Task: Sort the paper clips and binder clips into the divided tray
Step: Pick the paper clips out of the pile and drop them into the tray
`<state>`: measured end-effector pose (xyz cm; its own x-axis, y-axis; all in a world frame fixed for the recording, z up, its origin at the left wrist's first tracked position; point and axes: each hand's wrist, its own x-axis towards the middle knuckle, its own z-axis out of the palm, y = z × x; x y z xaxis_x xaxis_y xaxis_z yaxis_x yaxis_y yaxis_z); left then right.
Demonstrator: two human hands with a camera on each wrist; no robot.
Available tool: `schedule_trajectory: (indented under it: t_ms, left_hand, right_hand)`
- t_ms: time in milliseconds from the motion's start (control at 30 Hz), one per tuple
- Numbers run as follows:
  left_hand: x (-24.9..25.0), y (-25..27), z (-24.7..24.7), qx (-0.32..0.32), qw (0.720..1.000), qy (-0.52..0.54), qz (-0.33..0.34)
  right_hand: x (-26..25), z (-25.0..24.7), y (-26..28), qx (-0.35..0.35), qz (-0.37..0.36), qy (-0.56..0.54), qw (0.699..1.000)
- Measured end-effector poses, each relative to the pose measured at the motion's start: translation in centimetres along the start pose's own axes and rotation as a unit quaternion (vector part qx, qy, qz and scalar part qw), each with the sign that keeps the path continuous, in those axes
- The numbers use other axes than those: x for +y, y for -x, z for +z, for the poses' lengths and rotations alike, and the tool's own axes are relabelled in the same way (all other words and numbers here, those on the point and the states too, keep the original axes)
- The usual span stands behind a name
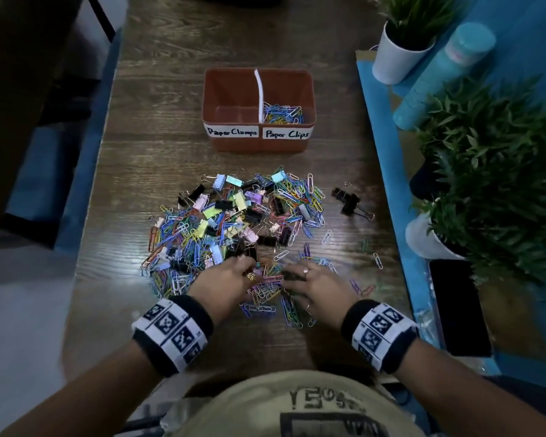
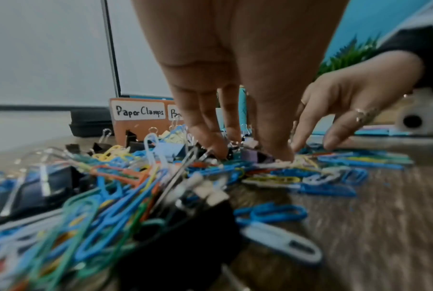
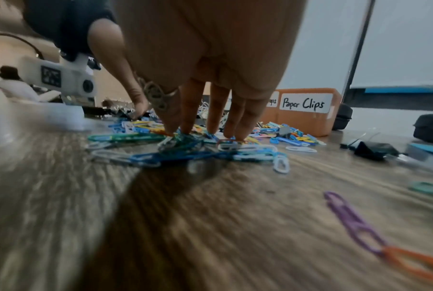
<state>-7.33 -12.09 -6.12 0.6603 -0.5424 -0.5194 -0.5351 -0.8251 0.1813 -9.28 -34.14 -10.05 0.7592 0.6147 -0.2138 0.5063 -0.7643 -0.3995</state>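
- We work on a wood table [image 1: 171, 127]; we place everything w/ ref to the divided tray [image 1: 309, 89], which stands at the table's middle, far side from us.
- Pile of mixed clips [image 1: 227, 222]: biggest heap, just on our side of the tray, coloured paper clips tangled w/ pastel & black binder clips.
- Tray: orange-brown, white divider down the centre. Compartment labelled "Paper Clamps" (left) looks bare; compartment labelled "Paper Clips" (right) holds a small batch of coloured paper clips [image 1: 282, 114].
- Black binder clips [image 1: 349, 200]: small group apart from the pile, nearer us than the tray & to its right.
- Our left hand [image 1: 224, 283]: at the pile's near edge, fingers [image 2: 210, 141] pointing down, fairly straight, tips in the clips; can't tell if anything is pinched.
- Our right hand [image 1: 316, 287]: just beside the left, fingers [image 3: 238, 118] spread narrow & straight, tips pressing on loose paper clips, gripping nothing we can see.
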Motion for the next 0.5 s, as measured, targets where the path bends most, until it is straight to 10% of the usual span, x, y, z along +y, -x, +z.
schedule_trajectory:
  t_ms: [233,500]
  left_hand:
    - [-0.6,1.3,2.5,0.049,0.998,0.035,-0.015]
    - [-2.5,4.5,3.1,0.263,0.932,0.244,-0.053]
  right_hand:
    - [-0.3,-0.8,-0.1,0.065,0.003,-0.02,0.998]
    - [-1.3,1.1,-0.5,-0.056,-0.039,0.039,0.997]
